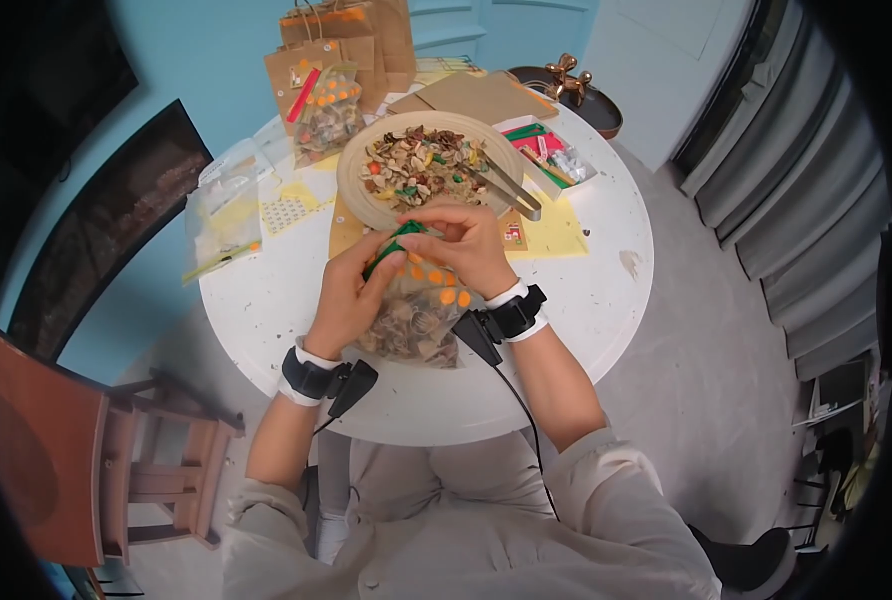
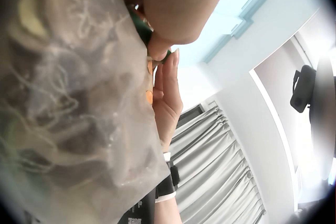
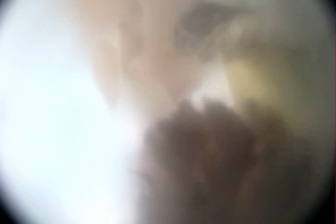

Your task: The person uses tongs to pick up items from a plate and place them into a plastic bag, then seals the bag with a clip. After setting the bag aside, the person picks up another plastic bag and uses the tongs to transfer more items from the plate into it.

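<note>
A clear plastic bag (image 1: 411, 330) filled with brown dried pieces hangs over the near part of the table, below both hands. Orange dots mark its upper part, and a green strip (image 1: 386, 252) runs along its top. My left hand (image 1: 351, 285) pinches the strip's left end between thumb and fingers. At the other side my right hand (image 1: 474, 245) pinches the same top edge, thumb close to the left fingertips. In the left wrist view the bag (image 2: 89, 113) fills the left side, its contents blurred behind the plastic. The right wrist view is strongly blurred, with brown pieces (image 3: 210, 155) close up.
Beyond the hands, a round plate (image 1: 351, 180) bears a dried mix, with metal tongs (image 1: 514, 188) on its right. A filled bag with a red strip (image 1: 328, 115) stands before paper bags (image 1: 391, 40). Flat plastic bags (image 1: 228, 205) lie left; a white box (image 1: 573, 180) sits right.
</note>
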`<control>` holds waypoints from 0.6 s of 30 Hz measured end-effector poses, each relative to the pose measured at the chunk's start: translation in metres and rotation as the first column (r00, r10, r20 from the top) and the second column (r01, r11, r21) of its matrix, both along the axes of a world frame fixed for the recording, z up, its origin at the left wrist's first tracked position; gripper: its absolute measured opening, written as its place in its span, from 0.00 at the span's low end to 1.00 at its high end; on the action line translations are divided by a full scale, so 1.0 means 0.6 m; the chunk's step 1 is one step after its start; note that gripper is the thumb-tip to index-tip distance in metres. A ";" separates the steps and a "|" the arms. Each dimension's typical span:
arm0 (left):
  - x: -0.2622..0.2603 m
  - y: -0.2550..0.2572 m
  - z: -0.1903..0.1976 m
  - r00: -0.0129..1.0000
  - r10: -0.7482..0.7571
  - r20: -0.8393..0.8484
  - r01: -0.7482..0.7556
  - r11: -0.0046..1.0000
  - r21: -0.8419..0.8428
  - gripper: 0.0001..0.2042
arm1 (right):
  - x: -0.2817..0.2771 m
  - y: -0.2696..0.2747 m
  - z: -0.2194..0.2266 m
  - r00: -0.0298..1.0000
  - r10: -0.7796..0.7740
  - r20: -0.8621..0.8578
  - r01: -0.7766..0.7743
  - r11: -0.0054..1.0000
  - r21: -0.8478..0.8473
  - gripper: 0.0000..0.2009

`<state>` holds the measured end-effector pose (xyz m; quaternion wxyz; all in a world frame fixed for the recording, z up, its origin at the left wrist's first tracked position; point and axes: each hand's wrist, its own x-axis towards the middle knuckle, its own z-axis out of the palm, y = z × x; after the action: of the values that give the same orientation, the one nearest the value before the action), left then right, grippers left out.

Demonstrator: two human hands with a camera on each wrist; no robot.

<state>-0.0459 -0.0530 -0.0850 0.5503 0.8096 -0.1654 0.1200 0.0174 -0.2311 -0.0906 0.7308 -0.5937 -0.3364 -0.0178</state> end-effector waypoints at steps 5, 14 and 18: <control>0.002 -0.011 -0.008 0.992 0.070 0.101 -0.071 0.997 0.005 0.12 | -0.004 0.005 -0.002 0.996 -0.085 0.002 0.085 0.996 -0.002 0.12; 0.000 -0.007 0.005 0.992 0.122 0.017 -0.123 0.990 0.065 0.14 | -0.005 0.007 0.000 0.993 -0.118 -0.030 0.115 0.991 -0.066 0.13; 0.000 -0.009 0.003 0.993 0.115 0.029 -0.116 0.993 0.024 0.15 | -0.011 0.012 0.007 0.984 -0.010 -0.178 0.015 0.999 0.029 0.15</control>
<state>-0.0460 -0.0585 -0.0832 0.5296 0.8230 -0.1274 0.1609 0.0107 -0.2240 -0.0865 0.7666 -0.5840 -0.2658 0.0254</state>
